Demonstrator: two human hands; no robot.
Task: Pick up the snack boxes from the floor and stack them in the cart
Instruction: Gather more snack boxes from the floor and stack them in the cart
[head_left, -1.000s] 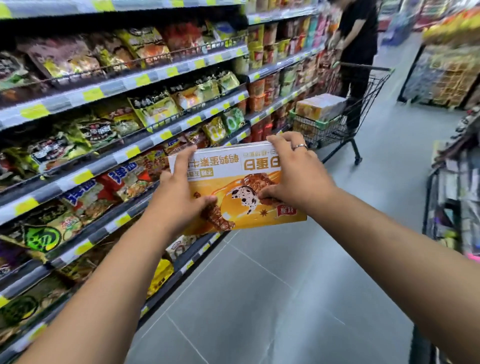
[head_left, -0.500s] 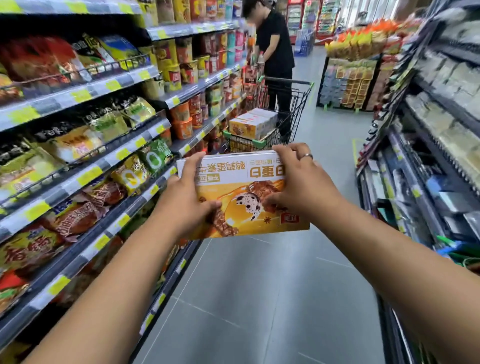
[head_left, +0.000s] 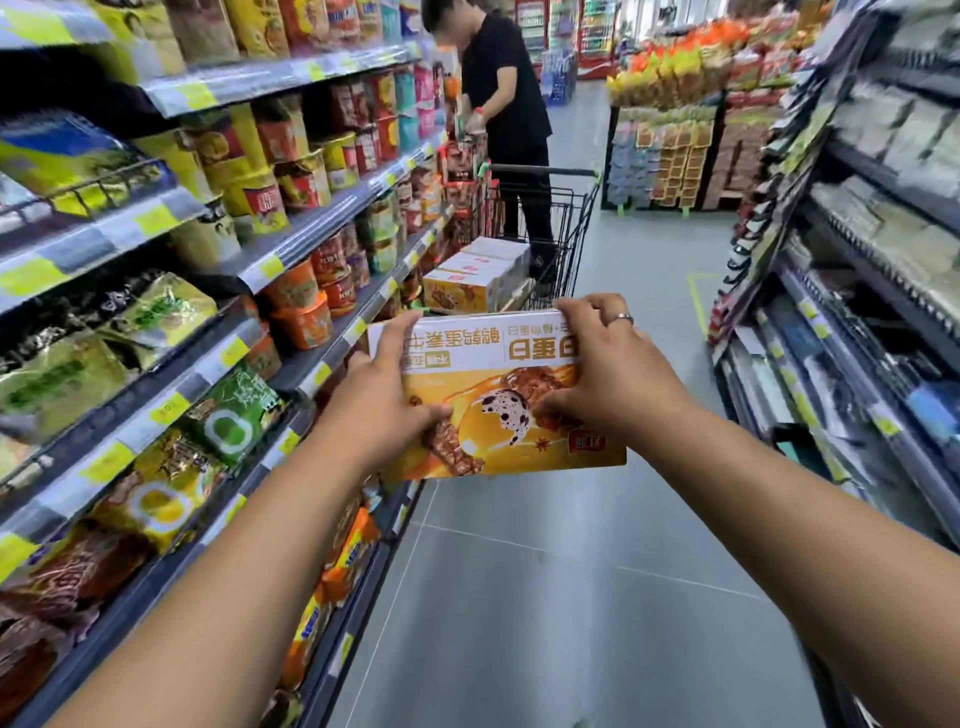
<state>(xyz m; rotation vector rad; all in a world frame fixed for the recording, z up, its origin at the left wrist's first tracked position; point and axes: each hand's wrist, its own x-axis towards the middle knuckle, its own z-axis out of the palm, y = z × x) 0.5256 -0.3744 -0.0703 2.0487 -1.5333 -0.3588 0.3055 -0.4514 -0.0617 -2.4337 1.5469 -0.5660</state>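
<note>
Head view shows both hands holding one snack box (head_left: 488, 364) in the air over the aisle floor (head_left: 545, 597), short of the cart (head_left: 574, 223) that stands further up the aisle beside the left shelf (head_left: 291, 254). The left hand (head_left: 382, 410) grips the box's left side, its thumb and forefinger spread wide across the printed face; the other fingers are behind the box and cannot be seen. The right hand (head_left: 618, 379) grips the upper right corner, its fingers close together and curled over the top edge, thumb pressed on the face, a ring (head_left: 623, 318) on one finger.

The step in hand looks like the carry to the cart. To do it well, I would hold the two-handed grip until the box is over the stacked boxes (head_left: 470, 283) already in the basket, then lay it down square with their edges so the pile stays level. A person (head_left: 506, 88) in black stands at the far end of the cart, so the approach should come from the near end.

The box is a flat, wide carton, white along the top band with upside-down print and orange-gold below, picturing a speckled egg and brown pieces of food. It seems stiff and undented.
</note>
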